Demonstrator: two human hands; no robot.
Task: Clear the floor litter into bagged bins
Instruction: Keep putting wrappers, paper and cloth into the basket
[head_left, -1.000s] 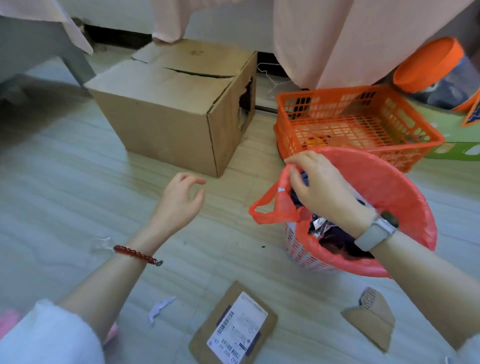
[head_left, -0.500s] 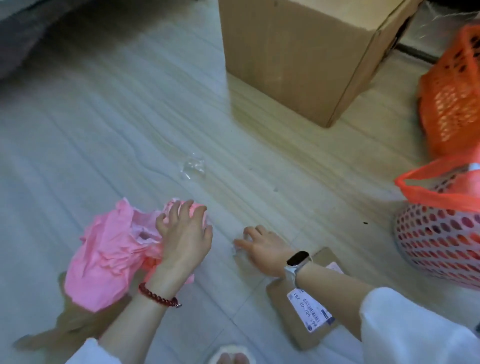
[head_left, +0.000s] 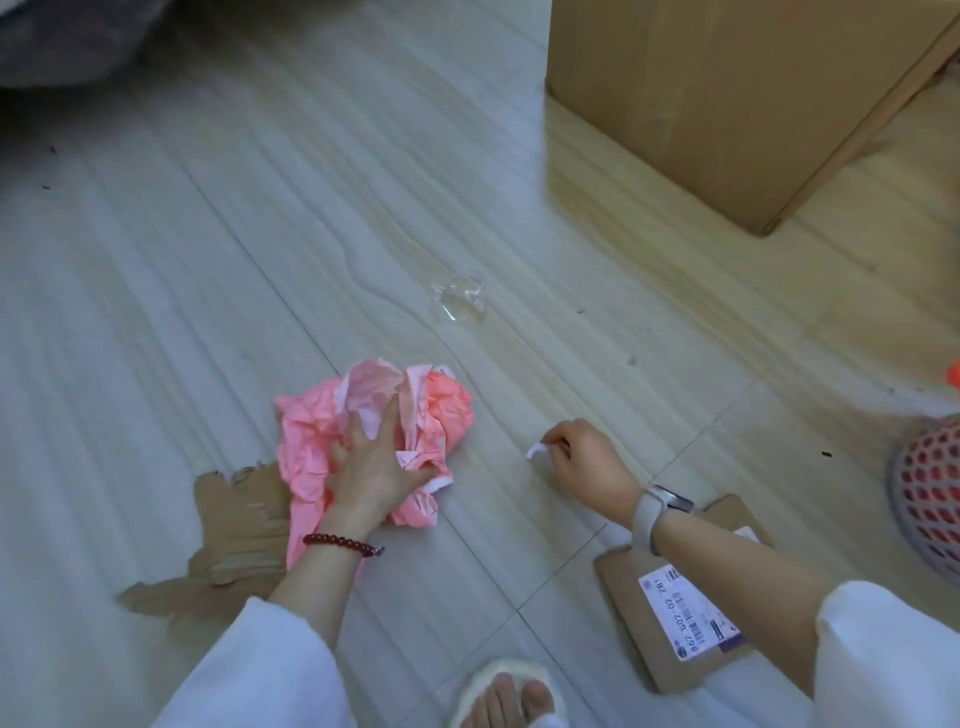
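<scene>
On the pale wood-grain floor (head_left: 156, 291), a crumpled pink paper (head_left: 426, 415) is pressed down by the left hand (head_left: 374, 467), whose fingers are spread over it and partly curled into its folds; a red bead bracelet (head_left: 340, 543) is worn at that wrist. Compared with half a second ago, the pink paper has been gathered into a tighter bundle and drawn rightward, so that more of the torn brown cardboard (head_left: 228, 540) beneath and to its left is now uncovered. A small white paper scrap (head_left: 535, 451) is pinched between the thumb and fingertips of the right hand (head_left: 582, 462), the other fingers being curled; earlier this hand was laid low on the floor reaching for the scrap, and now the scrap is seen raised at the fingertips. A pale watch (head_left: 660, 512) is worn on the right wrist. A flat brown parcel (head_left: 649, 623) with a printed label lies under the right forearm. A bit of clear plastic film (head_left: 460, 301) lies untouched on the floor beyond both hands, well apart from them. The big cardboard box (head_left: 727, 104) stands at the upper right. Only an edge of the perforated bin (head_left: 930, 488) with its orange bag (head_left: 953, 374) is seen at the right border, less than before.
</scene>
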